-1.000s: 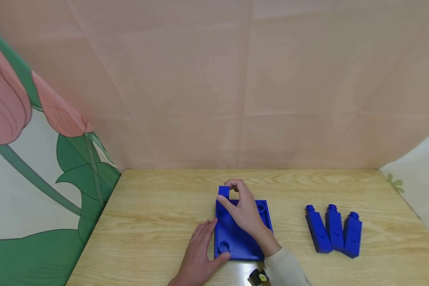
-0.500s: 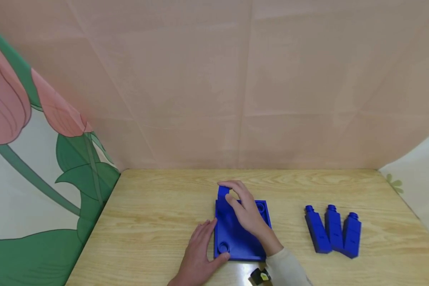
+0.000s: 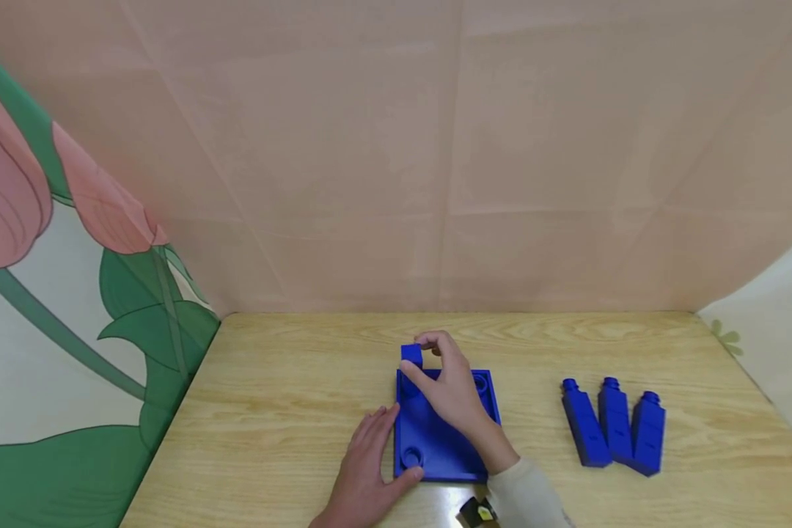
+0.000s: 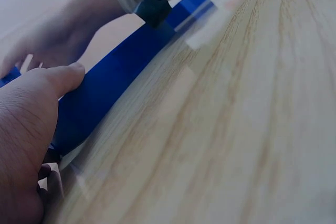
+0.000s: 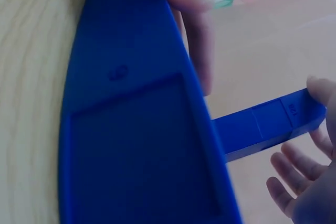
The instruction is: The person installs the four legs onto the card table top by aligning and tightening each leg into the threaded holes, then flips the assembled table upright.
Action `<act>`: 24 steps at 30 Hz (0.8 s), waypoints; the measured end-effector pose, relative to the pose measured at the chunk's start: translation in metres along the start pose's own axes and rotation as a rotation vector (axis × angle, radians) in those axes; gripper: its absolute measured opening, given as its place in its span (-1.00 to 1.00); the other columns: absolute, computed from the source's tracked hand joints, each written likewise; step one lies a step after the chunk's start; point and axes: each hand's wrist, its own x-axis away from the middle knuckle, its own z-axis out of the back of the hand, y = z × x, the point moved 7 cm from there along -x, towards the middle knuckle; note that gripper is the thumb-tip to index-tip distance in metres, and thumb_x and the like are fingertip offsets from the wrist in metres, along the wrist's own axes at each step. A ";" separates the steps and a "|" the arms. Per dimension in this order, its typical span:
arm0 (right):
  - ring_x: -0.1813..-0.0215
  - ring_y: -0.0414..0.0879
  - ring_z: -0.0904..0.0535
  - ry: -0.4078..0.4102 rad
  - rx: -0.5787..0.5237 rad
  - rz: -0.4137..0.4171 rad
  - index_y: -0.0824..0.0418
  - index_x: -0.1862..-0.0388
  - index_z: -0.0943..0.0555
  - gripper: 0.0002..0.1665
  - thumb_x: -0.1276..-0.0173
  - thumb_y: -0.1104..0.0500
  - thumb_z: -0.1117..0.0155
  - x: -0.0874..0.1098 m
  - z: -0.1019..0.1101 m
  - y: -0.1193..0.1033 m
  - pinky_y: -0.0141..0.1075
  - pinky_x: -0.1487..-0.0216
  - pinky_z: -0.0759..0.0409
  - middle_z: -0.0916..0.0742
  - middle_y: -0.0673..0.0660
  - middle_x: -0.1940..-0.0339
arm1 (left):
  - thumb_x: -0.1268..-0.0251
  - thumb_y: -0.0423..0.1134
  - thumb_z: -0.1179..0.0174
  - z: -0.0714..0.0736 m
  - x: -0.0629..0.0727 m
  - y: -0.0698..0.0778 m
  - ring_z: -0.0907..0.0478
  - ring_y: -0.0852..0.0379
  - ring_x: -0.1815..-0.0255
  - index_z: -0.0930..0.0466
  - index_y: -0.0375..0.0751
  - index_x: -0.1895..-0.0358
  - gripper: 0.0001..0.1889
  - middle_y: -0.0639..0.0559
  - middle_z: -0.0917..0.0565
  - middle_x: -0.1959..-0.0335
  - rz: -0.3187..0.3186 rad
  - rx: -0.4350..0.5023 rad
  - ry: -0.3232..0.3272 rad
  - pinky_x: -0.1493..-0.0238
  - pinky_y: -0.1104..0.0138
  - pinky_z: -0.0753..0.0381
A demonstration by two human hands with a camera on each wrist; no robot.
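Note:
A blue square panel (image 3: 445, 451) with a raised rim lies on the table, with round sockets (image 3: 412, 458) showing at its corners. At its far left corner a blue square leg (image 3: 411, 355) stands upright. My right hand (image 3: 454, 389) pinches the top of this leg between thumb and curled forefinger; in the right wrist view the other fingers hang apart from the leg (image 5: 262, 124). My left hand (image 3: 369, 466) grips the near left corner, fingers along the left side and thumb on the near edge. The right forearm hides the panel's near right corner.
Three more blue legs (image 3: 612, 425) with threaded ends lie side by side on the wooden table (image 3: 284, 411), to the right. Behind the table hangs a plain pinkish cloth (image 3: 435, 161); a flowered cloth (image 3: 125, 315) hangs at the left. A dark wrist device (image 3: 477, 511) sits below the right sleeve.
Half a second ago my right thumb was off the leg and the forefinger reached over its top; now both pinch it again, and the leg's top has turned slightly. The left hand stays put.

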 end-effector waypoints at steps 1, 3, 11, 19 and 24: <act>-0.28 0.12 -0.64 0.010 0.006 -0.006 0.23 -0.19 -0.60 -0.53 -0.45 0.16 -0.62 0.000 -0.001 0.001 0.26 -0.43 -0.56 -0.73 0.19 -0.22 | -0.43 0.34 -0.39 0.000 0.000 0.000 -0.35 -0.32 -0.67 -0.34 -0.03 -0.74 -0.05 -0.13 -0.52 -0.62 -0.002 -0.002 0.002 -0.58 -0.33 -0.42; -0.28 0.13 -0.64 0.025 0.015 -0.017 0.21 -0.16 -0.59 -0.54 -0.43 0.17 -0.64 0.000 -0.002 0.002 0.26 -0.43 -0.57 -0.73 0.22 -0.21 | -0.43 0.34 -0.39 0.000 0.000 0.000 -0.35 -0.32 -0.67 -0.34 -0.02 -0.74 -0.05 -0.13 -0.52 -0.63 -0.001 -0.003 0.001 -0.58 -0.33 -0.41; -0.32 0.13 -0.65 0.002 0.011 0.051 0.26 -0.38 -0.60 -0.48 -0.55 0.15 -0.52 0.000 0.001 -0.006 0.21 -0.45 -0.56 -0.74 0.18 -0.26 | -0.43 0.37 -0.38 -0.001 0.001 -0.003 -0.35 -0.31 -0.67 -0.32 0.04 -0.76 -0.05 -0.14 -0.52 -0.63 0.002 -0.007 0.001 -0.60 -0.31 -0.40; -0.47 0.05 -0.58 -0.140 -0.055 0.130 0.06 -0.55 -0.66 -0.50 -0.75 0.27 -0.11 0.000 0.003 -0.007 0.06 -0.42 -0.56 -0.71 0.04 -0.43 | -0.41 0.35 -0.40 0.000 0.001 -0.001 -0.40 -0.31 -0.64 -0.36 -0.02 -0.74 -0.05 -0.18 -0.55 -0.59 -0.032 -0.023 0.033 -0.57 -0.29 -0.44; -0.54 0.05 -0.54 -0.193 -0.059 0.103 0.01 -0.55 -0.65 -0.54 -0.81 0.18 -0.09 0.001 0.000 -0.004 0.19 -0.47 -0.55 -0.69 0.03 -0.48 | -0.43 0.35 -0.39 -0.001 0.001 -0.002 -0.37 -0.31 -0.66 -0.34 0.00 -0.75 -0.05 -0.15 -0.53 -0.61 -0.020 -0.018 0.016 -0.59 -0.29 -0.42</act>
